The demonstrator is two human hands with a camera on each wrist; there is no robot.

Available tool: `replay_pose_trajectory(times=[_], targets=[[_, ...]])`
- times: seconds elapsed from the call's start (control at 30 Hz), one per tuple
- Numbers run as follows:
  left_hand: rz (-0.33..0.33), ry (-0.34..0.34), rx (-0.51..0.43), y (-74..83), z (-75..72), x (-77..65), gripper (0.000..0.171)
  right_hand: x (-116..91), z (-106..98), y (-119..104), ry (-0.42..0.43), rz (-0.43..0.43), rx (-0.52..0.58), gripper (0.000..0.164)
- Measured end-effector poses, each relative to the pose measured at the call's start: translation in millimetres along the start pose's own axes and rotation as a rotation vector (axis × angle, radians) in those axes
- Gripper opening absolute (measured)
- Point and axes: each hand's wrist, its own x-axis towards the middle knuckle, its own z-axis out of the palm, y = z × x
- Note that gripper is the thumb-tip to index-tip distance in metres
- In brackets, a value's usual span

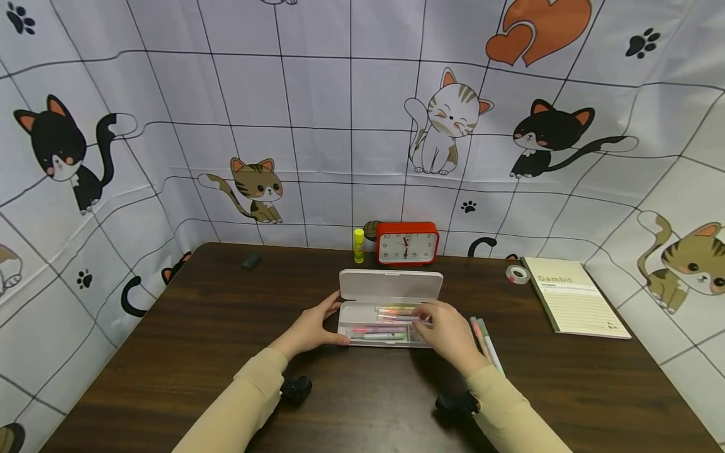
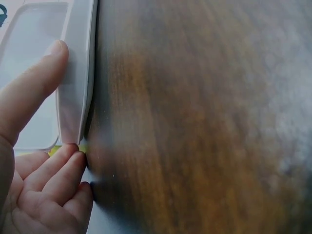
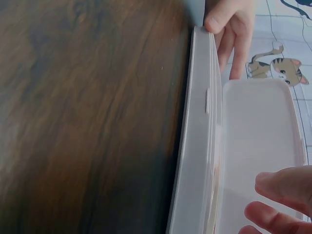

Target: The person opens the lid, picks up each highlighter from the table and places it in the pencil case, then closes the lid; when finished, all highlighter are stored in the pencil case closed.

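Both hands at an open pen case

The white, rectangular plastic pen case point(image 1: 357, 312) sits mid-table, lid point(image 1: 391, 285) raised, coloured pens point(image 1: 378, 331) in its compartments. The left hand point(image 1: 308, 330) grips its left end, thumb at the front corner, fingers behind. The right hand point(image 1: 447, 330) hovers over the right end, fingers loosely bent and slightly apart; whether it touches a pen cannot be told.

Only the head view shows the pens inside. The left wrist view gives the thumb on the case's edge and fingertips at its end; the right wrist view adds a raised tab point(image 3: 208, 101) on the front wall.

The right hand covers the case's right end, and its sleeve hides the lower ends of two slim markers point(image 1: 484, 336) on the dark wooden table point(image 1: 368, 409). Behind stand a yellow glue stick point(image 1: 359, 245) and a red rectangular clock point(image 1: 406, 245); farther right lie a white tape roll point(image 1: 518, 275) and a cream notepad point(image 1: 580, 299).
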Motion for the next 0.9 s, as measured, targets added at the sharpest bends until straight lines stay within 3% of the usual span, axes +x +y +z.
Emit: replay_pose_trajectory(times=[0.2,0.43,0.9], targets=[[0.018,-0.001,-0.001,0.3,-0.7,0.3,0.107,-6,-7,12,0.036,0.014,-0.020,0.010],[0.014,-0.013,-0.012,0.7,-1.3,-1.4,0.107,-16,-17,26,0.015,0.085,-0.037,0.023],[0.017,-0.013,-0.012,0.9,-2.0,-2.1,0.106,-33,-31,52,0.020,0.146,-0.030,0.017]])
